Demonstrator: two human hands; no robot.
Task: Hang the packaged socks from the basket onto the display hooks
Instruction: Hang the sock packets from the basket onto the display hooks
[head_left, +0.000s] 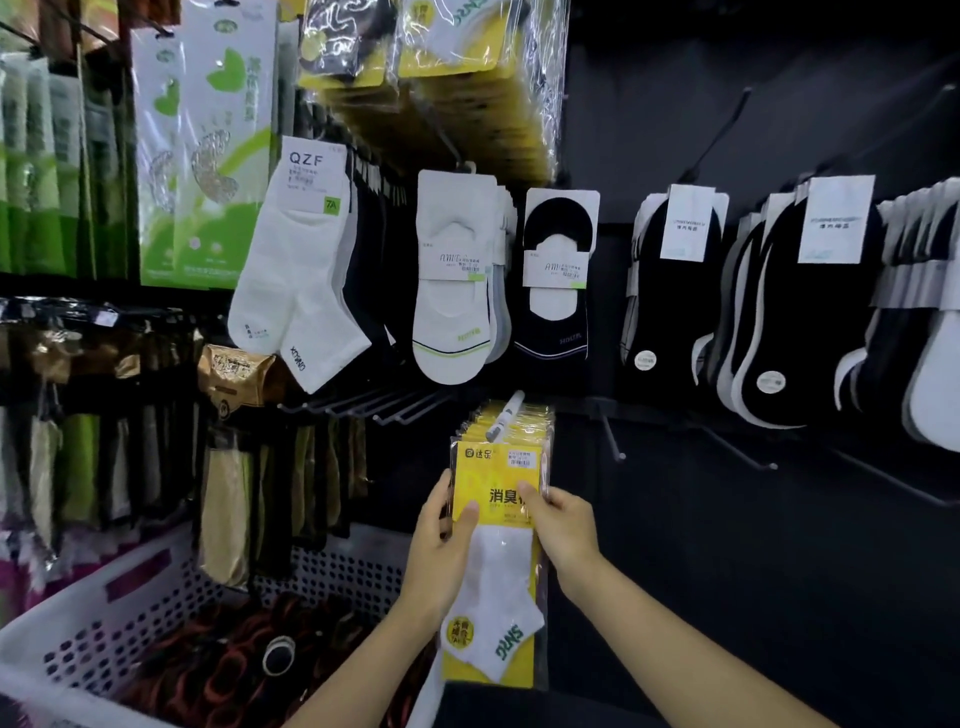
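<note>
A yellow sock package (496, 566) with a white sock inside hangs at the front of a stack of like packages on a display hook (503, 415). My left hand (441, 551) grips its left edge, thumb on the front. My right hand (558, 525) grips its right edge, thumb across the yellow card. A white perforated basket (104, 608) at lower left holds dark packaged socks (249, 654).
White and black socks (452, 275) hang in a row above. Bare hooks (615, 441) stick out of the dark panel to the right. Several empty prongs (384, 405) sit left of the yellow stack. Stockings (78, 441) hang at left.
</note>
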